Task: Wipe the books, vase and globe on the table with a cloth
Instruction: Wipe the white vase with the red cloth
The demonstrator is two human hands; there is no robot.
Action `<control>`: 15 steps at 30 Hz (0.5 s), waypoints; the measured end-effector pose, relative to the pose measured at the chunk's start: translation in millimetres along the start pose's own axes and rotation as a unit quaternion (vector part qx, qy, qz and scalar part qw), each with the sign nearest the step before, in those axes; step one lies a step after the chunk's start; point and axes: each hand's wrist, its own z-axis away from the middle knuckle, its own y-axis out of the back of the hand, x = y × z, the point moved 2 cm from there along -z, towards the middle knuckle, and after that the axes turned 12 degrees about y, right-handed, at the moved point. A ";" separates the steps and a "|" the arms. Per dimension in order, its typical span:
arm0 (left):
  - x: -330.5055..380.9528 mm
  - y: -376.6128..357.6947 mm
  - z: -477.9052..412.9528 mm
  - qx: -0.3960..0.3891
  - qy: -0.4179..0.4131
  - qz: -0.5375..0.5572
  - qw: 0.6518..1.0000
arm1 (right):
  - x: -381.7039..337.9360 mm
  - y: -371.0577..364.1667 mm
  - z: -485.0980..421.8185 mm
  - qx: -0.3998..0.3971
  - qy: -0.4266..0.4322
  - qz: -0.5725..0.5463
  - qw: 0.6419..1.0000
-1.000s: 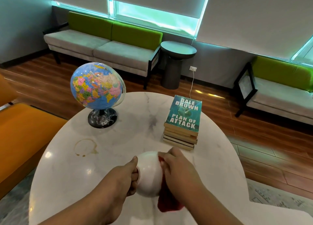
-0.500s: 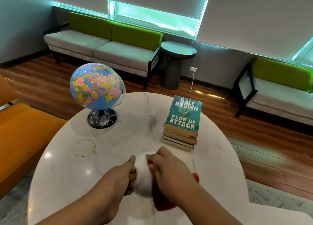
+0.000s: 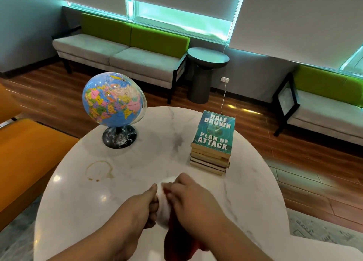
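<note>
A round white vase [image 3: 163,209] stands near the front of the white marble table [image 3: 245,192]. My left hand [image 3: 143,207] grips its left side. My right hand [image 3: 191,200] lies over the top and right of the vase and presses a red cloth [image 3: 176,239] against it; most of the vase is hidden. A blue globe [image 3: 114,99] on a black base stands at the back left. A stack of books [image 3: 213,141], teal cover on top, sits at the back right.
A brown ring stain [image 3: 99,170] marks the table left of my hands. An orange seat [image 3: 25,158] is close on the left. Grey-and-green sofas [image 3: 121,52] and a dark round side table [image 3: 207,74] stand beyond on the wooden floor.
My right hand has slid left and up over the vase with the cloth, covering more of it. The left hand keeps its hold; globe and books have not moved.
</note>
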 end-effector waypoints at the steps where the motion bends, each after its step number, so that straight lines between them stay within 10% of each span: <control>1: -0.2 1.4 -0.8 0.003 -0.001 0.006 1.000 | 14.6 1.5 1.1 0.016 -0.036 -0.023 0.999; 8: -7.9 12.3 -11.2 -0.001 0.010 0.021 1.000 | 110.6 -21.6 42.1 -0.022 -0.275 -0.050 0.960; 15: -4.8 12.4 -16.2 0.044 -0.004 -0.060 0.997 | 42.1 -13.5 28.9 0.064 -0.087 -0.121 0.987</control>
